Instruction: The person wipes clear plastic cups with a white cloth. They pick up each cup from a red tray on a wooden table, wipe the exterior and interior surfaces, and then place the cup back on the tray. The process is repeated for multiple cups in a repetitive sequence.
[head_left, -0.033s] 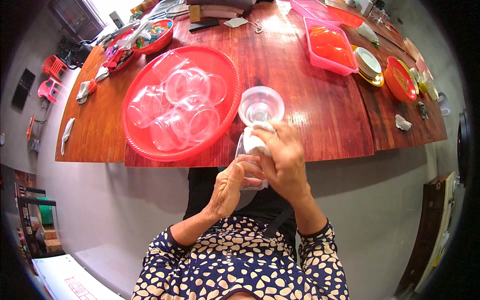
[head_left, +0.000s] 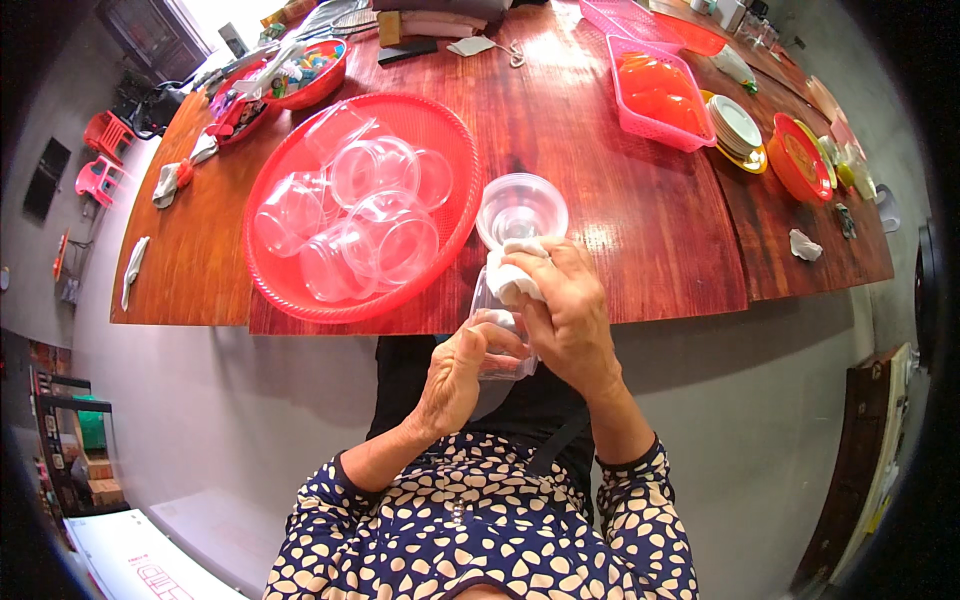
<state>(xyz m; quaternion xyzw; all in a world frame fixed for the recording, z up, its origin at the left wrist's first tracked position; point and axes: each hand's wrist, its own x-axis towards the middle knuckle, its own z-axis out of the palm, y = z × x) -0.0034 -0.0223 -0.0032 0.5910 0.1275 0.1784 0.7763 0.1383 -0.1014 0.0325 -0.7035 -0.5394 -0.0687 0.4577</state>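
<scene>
The cup (head_left: 515, 250) is clear plastic, tall and round, tilted so its wide mouth faces up and away from the person; the rim shows as a pale ring above the hands, over the near edge of the tabletop (head_left: 620, 220). Its base is down by the left hand, and the wall between is partly hidden by fingers and cloth.

The left hand (head_left: 462, 375) is curled around the cup's lower end, thumb across the front, gripping it from below. The right hand (head_left: 570, 315) is closed on a white cloth (head_left: 512, 282), pressing it against the cup's side just under the rim; the fingers are bent over the wad.

Both forearms rise from the lower edge in dotted sleeves (head_left: 620, 530), wrists bent inward so the hands meet in front of the chest, right hand above left.

Just left of the cup, a red tray (head_left: 290, 290) lies on the tabletop with more clear cups (head_left: 370, 215) lying in it. A pink basket (head_left: 650, 125) sits farther right
</scene>
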